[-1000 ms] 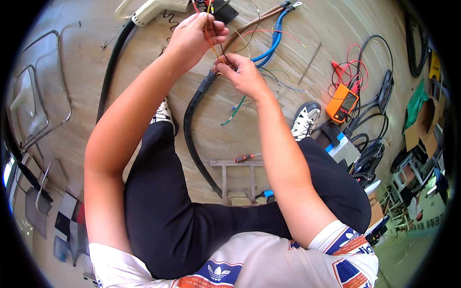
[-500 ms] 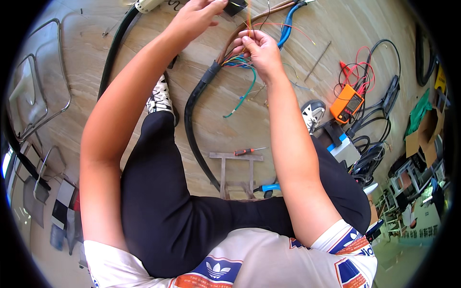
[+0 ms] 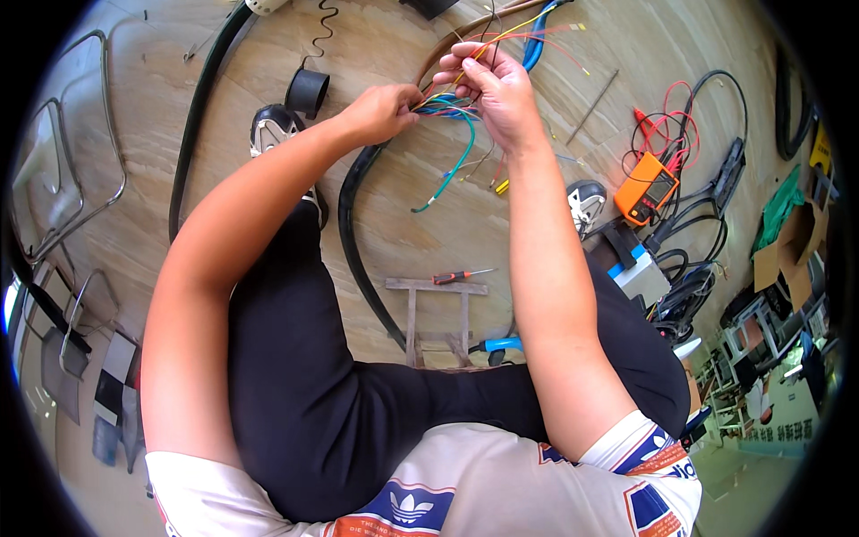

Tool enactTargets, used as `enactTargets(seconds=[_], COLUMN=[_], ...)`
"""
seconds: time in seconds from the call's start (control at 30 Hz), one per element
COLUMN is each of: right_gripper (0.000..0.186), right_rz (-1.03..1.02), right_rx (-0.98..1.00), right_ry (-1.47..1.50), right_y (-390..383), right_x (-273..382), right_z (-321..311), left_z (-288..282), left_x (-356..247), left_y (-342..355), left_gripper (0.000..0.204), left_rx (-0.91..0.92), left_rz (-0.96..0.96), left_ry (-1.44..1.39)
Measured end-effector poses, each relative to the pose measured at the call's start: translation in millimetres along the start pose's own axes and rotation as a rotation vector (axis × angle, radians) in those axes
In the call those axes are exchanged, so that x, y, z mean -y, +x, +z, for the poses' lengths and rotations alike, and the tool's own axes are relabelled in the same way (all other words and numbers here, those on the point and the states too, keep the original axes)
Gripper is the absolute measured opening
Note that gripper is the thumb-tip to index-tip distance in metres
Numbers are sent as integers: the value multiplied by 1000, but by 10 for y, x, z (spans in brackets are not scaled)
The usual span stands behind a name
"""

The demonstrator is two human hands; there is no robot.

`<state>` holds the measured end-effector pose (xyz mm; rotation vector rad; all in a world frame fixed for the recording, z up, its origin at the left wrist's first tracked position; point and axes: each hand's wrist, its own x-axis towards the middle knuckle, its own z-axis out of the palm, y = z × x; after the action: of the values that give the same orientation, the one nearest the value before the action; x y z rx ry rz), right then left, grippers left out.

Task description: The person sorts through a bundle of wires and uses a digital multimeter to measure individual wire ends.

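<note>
A thick black cable (image 3: 351,201) curves up from near my legs, and thin coloured wires fan out of its stripped end. My left hand (image 3: 385,115) is closed on the base of the wires, beside the cable's end. Between the thumb and fingers of my right hand (image 3: 503,89) runs a yellow wire (image 3: 483,49), with its end pointing to the upper right. A green wire (image 3: 470,148) hangs down below the hands. Brown and blue thick wires (image 3: 535,45) arch behind my right hand. Which wires my left fingers pinch is partly hidden.
A screwdriver (image 3: 455,277) lies by a small wooden stool frame (image 3: 438,288). To the right are an orange multimeter (image 3: 646,190), its red leads and a thin rod (image 3: 592,106). A black ring-shaped sleeve (image 3: 309,92) lies by my left shoe; another black cable (image 3: 190,134) runs at left.
My left hand has come down and right from the dark object at the top to the wires at the cable's end. My right hand has shifted slightly, still pinching a wire.
</note>
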<state>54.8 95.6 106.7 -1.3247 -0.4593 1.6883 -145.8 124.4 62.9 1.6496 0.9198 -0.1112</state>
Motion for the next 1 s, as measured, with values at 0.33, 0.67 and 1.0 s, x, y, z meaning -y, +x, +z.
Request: enactTargets(seconds=[0.33,0.67,1.0], right_gripper=[20,26,24], right_rz=[-51,-39,-181], right_rx=[-31,38,-34], right_ry=[-27,60,-96], right_y=[-21,-49,-114], right_x=[135,180,291], right_z=[20,74,261], left_z=[34,0,-269], left_x=[66,-146,-663], left_y=[58,58,-15], left_gripper=[23,26,31], left_rx=[-107,-221,-162], left_rz=[20,127,58], left_ry=[26,-86,-288])
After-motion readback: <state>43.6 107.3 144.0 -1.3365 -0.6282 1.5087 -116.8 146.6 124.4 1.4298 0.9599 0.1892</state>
